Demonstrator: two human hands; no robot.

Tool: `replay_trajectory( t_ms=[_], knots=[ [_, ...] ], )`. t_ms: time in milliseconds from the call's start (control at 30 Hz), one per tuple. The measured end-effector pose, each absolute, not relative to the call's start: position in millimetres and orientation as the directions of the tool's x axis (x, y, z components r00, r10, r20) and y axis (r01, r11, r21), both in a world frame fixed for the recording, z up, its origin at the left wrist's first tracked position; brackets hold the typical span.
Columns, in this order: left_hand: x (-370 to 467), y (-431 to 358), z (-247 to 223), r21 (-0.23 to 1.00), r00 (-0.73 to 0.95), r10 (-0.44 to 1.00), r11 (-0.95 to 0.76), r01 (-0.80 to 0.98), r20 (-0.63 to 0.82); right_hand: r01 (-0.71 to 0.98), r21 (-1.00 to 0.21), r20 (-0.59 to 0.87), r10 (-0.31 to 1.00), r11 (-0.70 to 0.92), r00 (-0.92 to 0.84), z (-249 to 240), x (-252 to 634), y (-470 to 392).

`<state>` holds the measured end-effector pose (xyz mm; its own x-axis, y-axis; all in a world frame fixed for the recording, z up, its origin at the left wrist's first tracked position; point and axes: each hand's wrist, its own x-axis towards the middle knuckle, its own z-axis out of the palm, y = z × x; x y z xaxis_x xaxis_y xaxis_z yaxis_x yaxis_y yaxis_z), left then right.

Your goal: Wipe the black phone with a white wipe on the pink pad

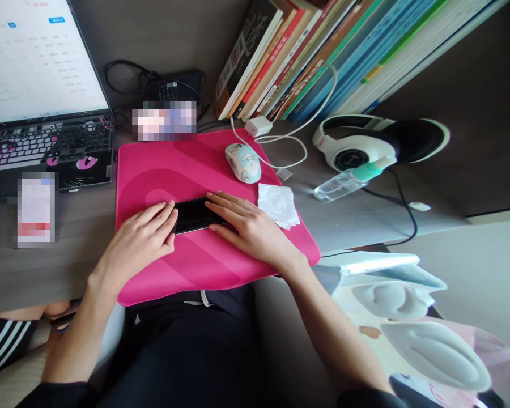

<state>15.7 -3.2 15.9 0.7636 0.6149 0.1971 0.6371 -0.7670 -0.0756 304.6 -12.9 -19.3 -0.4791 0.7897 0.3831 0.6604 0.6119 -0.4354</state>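
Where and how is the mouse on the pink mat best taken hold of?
Probably by a grip on both long sides, coming from above and the left: the mouse rests on the pink mat with its rounded back up, and the white cord runs close by its right side.

A dark back panel (165,28) stands behind the grey wood-grain desk (83,249), a side panel (484,164) closes the right, pale light washing that end!

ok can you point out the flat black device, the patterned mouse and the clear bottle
Flat black device (192,215), head view: bare part of its dark face
Patterned mouse (243,163), head view: middle of its top shell
Clear bottle (340,185), head view: its see-through body
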Motion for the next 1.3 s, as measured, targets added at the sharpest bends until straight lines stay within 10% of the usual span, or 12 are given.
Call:
replay_trajectory(
  t_ms=[1300],
  knots=[
    [11.5, -4.4, 17.4, -0.064, 0.787, 0.576, -0.797, 0.601, 0.221, 0.636, -0.485, 0.379, 0.800, 0.600, -0.465, -19.2, 306.7, -12.4]
  ],
)
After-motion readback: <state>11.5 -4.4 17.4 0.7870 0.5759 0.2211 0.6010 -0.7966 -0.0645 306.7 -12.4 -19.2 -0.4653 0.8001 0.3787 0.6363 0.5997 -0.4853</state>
